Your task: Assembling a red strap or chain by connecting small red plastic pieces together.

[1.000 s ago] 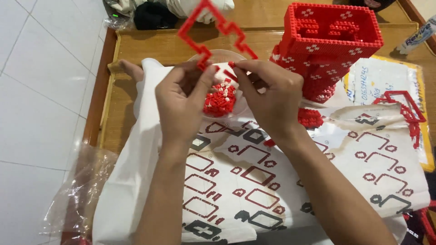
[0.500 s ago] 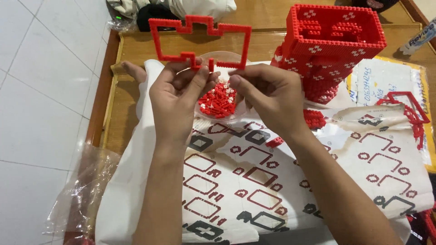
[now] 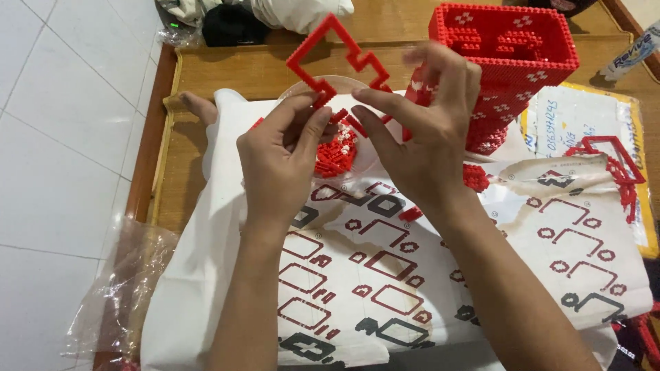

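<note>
Since half a second ago the red stepped frame [image 3: 342, 60] has turned from lying level across the view to standing tilted on a corner, and the right hand [image 3: 421, 130] has let go of it and opened. Left hand [image 3: 280, 154]: thumb and forefinger pinched on the frame's lower edge, the other fingers curled beneath — the frame is held by this hand alone, raised above the clear dish [image 3: 357, 148]. Right hand: fingers spread and lifted, forefinger and thumb stretched toward the frame's lower right part; whether the tips touch it cannot be told. Frame: a thin outline of small red bricks, zigzag in shape, hollow inside. Beneath both hands, the clear dish with a heap of loose red bricks [image 3: 337, 151], a few white among them. Under the dish, a large sheet of white paper [image 3: 385, 282] printed with red and black block outlines, creased, spread over a wooden tray [image 3: 206, 69]. To the right and behind the right hand, a tall red brick box [image 3: 512, 48], open-topped, with white cross patterns on its walls. Far right, on the paper's edge, a second red outline piece [image 3: 612, 161] lying flat. Left of the tray, white floor tiles [image 3: 62, 124] and a crumpled clear plastic bag [image 3: 117, 288].
</note>
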